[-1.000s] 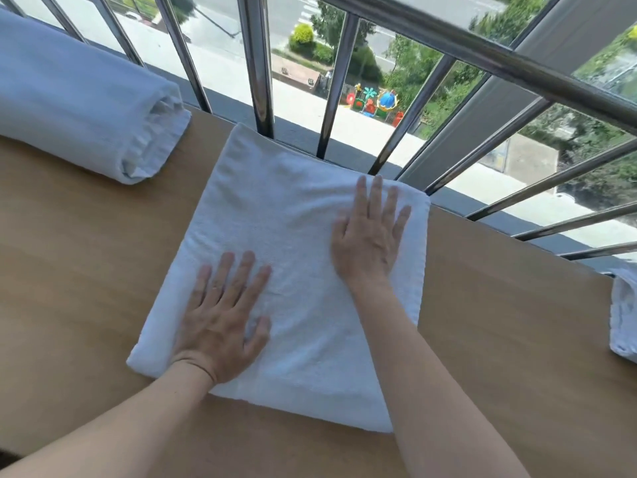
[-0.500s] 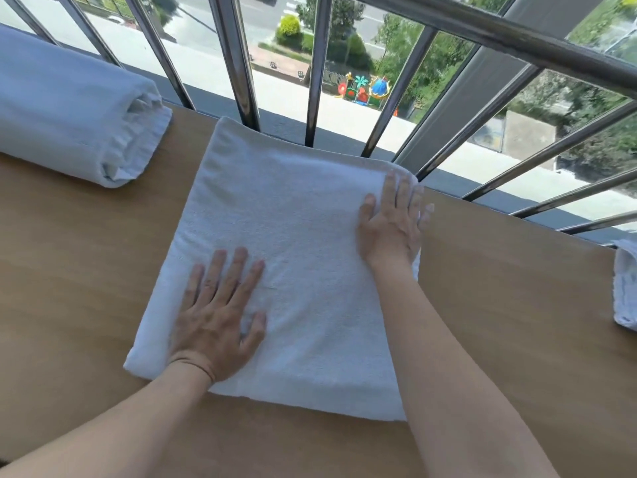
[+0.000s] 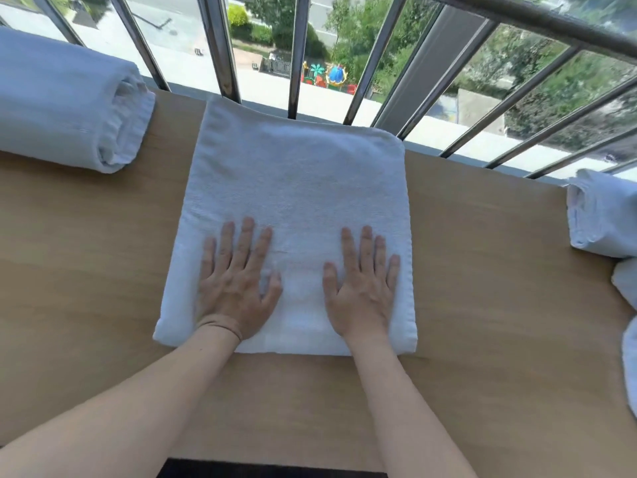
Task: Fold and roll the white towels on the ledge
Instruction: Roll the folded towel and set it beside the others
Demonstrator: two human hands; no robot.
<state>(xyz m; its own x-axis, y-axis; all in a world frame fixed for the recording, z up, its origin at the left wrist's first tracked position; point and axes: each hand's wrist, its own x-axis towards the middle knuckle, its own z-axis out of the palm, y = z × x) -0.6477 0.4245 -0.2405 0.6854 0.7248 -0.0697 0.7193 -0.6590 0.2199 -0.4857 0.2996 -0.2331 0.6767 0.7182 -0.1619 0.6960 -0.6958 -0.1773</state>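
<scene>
A white towel (image 3: 296, 181), folded into a flat square, lies on the wooden ledge (image 3: 482, 270) with its far edge against the railing. My left hand (image 3: 238, 284) lies flat, fingers spread, on the towel's near left part. My right hand (image 3: 362, 284) lies flat beside it on the near right part. Both palms press the cloth close to its near edge. A rolled white towel (image 3: 69, 108) rests at the far left of the ledge.
Metal railing bars (image 3: 220, 46) stand along the ledge's far edge, with a street and trees far below. More white towels (image 3: 603, 215) sit at the right edge of the ledge. Bare wood lies on both sides of the folded towel.
My right hand has slid back from the towel's far right corner to the near right part, level with my left hand. The left hand stayed on the near left.
</scene>
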